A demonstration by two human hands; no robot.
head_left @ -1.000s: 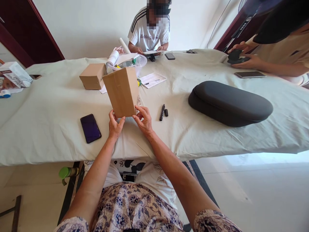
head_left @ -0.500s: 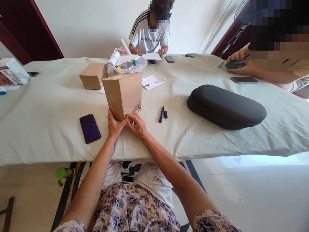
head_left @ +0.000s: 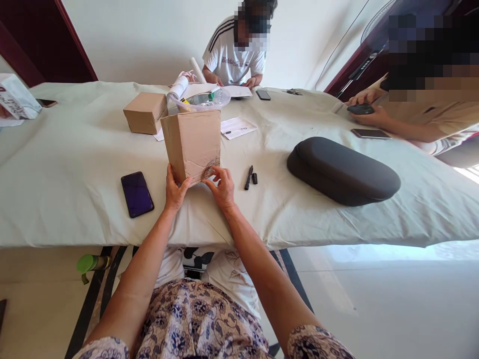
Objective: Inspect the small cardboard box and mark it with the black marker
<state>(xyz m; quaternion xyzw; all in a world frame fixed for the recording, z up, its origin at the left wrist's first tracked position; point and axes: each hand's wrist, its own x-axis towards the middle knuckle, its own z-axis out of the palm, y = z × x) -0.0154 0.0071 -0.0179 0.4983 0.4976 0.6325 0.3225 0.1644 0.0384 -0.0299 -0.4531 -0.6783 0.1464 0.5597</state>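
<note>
A tall cardboard box (head_left: 202, 142) stands in front of me on the cloth, one corner edge turned towards me. Black scribbled lines mark the lower right of its front face. My left hand (head_left: 175, 191) is closed round the box's lower left, thumb on the front face near the bottom edge. At the lower right corner, my right hand (head_left: 223, 186) has its bent fingers on the scribbled part and its thumb by the bottom edge. Right of that hand lie a black marker (head_left: 248, 178) and its cap (head_left: 255, 178).
A dark phone (head_left: 137, 194) lies to the left, a black case (head_left: 342, 171) to the right. Behind the box are a smaller carton (head_left: 145, 112), a plastic basin (head_left: 224, 99) and a paper (head_left: 238, 128). Two people sit across and at right, one holding a dark object (head_left: 360, 109).
The box has turned so its scribbled face shows more fully. My right hand has moved right, away from my left thumb. The blue patch beneath the box no longer shows.
</note>
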